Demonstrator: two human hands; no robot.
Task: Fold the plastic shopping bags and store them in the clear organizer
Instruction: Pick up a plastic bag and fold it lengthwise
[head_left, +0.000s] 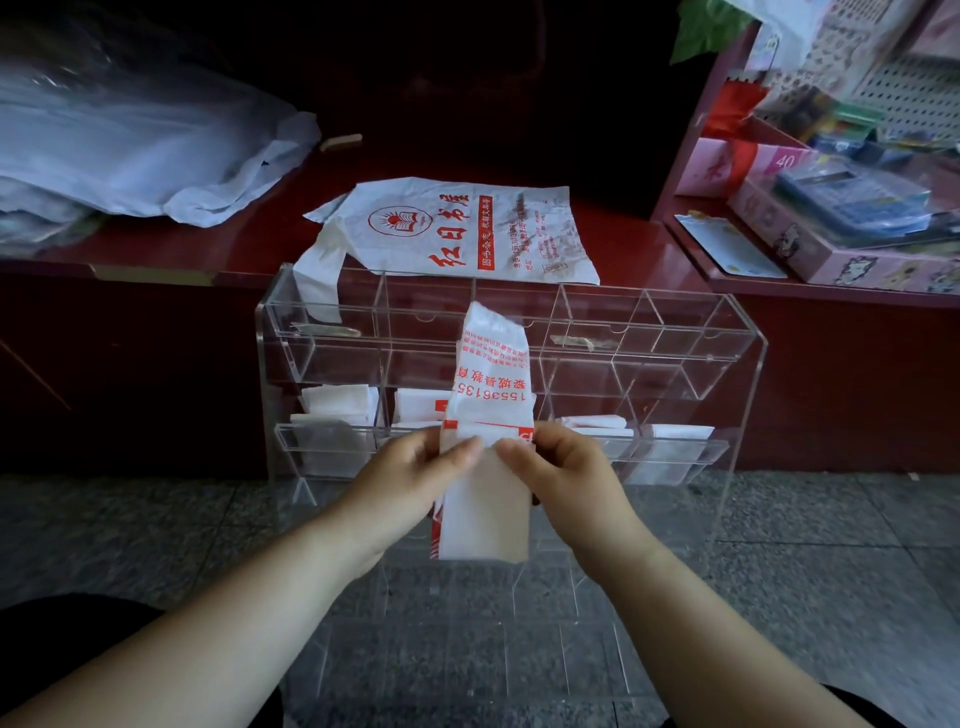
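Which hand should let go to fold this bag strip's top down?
Probably right: left hand lays its thumb across the bag strip, anchoring it; right hand only pinches its edge.

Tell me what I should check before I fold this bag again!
1. Left hand and right hand both pinch the bag: ok.
2. Bag is folded into a narrow strip: ok.
3. Strip short enough for a slot: not ok, looks too long.
4. Organizer has free slots in its upper row: ok.
5. Layers behind the strip lie flat: cannot tell.
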